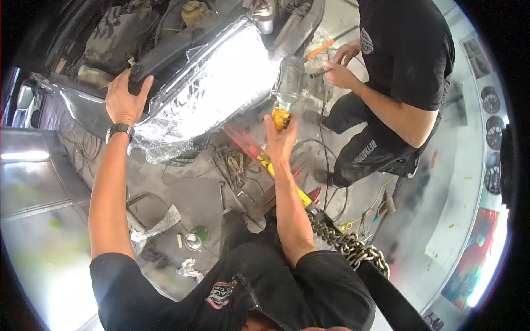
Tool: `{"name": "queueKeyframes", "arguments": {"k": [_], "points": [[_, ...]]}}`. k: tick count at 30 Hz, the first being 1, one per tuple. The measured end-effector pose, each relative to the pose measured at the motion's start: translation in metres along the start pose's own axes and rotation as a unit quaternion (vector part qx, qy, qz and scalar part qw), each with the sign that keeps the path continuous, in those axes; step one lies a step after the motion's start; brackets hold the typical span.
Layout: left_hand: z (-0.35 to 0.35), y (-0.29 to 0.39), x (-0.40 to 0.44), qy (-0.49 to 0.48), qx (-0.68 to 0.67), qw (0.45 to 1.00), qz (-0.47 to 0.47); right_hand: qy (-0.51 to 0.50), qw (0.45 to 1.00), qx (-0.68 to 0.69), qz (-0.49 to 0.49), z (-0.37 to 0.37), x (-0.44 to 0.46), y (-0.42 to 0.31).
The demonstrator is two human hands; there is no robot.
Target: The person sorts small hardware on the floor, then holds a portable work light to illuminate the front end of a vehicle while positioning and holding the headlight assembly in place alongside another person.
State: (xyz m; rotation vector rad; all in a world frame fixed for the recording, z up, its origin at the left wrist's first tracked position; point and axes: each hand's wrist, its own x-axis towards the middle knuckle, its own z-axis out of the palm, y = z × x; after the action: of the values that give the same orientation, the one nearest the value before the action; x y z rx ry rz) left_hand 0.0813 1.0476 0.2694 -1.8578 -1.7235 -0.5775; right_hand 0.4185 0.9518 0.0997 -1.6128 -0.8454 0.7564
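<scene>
My left hand [126, 98] lies with spread fingers on the dark front edge of a car's engine bay, a watch on its wrist. My right hand [281, 137] is wrapped round a yellow work lamp [280, 117] with a clear guard [288, 80] at its upper end. The lamp is beside the right end of a brightly lit headlight [215, 83], which has clear plastic film [160, 148] round its edges. Glare hides much of the headlight's surface.
A co-worker [408, 66] stands at the right, holding a thin rod [320, 72]. Tools [234, 168], cables, a heavy chain [353, 247] and a red and yellow bar [243, 140] are low in the middle. A green can [200, 234] is on the floor.
</scene>
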Motion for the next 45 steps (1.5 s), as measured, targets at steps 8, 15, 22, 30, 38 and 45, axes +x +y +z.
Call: {"name": "queueKeyframes", "arguments": {"k": [8, 15, 22, 30, 38, 45], "points": [[-0.003, -0.002, 0.002, -0.034, -0.021, 0.999, -0.007, 0.017, 0.990, -0.092, -0.109, -0.014, 0.048, -0.086], [-0.008, 0.003, 0.005, -0.045, -0.030, 0.998, -0.025, 0.012, 0.960, -0.152, -0.233, -0.018, 0.062, -0.091], [-0.007, 0.004, 0.005, -0.031, -0.019, 0.999, -0.019, -0.034, 0.935, -0.207, -0.287, 0.005, 0.083, -0.149], [-0.005, 0.002, 0.003, -0.025, -0.029, 0.999, -0.025, -0.018, 0.922, -0.275, -0.270, 0.052, 0.108, -0.209], [-0.008, 0.008, 0.003, -0.045, -0.017, 0.999, -0.010, -0.059, 0.951, -0.249, -0.174, 0.077, 0.079, -0.213], [-0.007, 0.009, 0.002, -0.043, 0.000, 0.999, 0.001, -0.088, 0.961, -0.223, -0.139, 0.073, 0.071, -0.205]]}}
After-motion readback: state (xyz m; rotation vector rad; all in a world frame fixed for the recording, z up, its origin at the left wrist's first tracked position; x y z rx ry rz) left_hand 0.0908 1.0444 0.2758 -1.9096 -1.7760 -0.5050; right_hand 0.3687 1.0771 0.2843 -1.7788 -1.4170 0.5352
